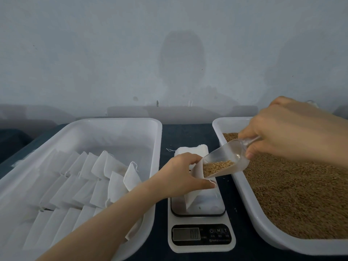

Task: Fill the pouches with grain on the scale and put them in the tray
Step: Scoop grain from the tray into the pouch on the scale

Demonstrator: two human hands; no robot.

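My left hand (pixel 180 176) pinches the mouth of a white cloth pouch (pixel 194 194) and holds it upright on the platform of the white digital scale (pixel 201 230). My right hand (pixel 290 132) grips the handle of a clear plastic scoop (pixel 224 161) loaded with brown grain. The scoop tilts down with its lip inside the pouch mouth. Rows of filled white pouches (pixel 75 185) lie in the white tray (pixel 120 123) on the left. On the right, a second white tray (pixel 243 185) holds a bed of loose grain (pixel 301 194).
A stack of flat unfilled pouches (pixel 186 150) lies on the dark table behind the scale. A few stray grains (pixel 235 210) sit on the table between scale and grain tray. A pale wall rises close behind the trays.
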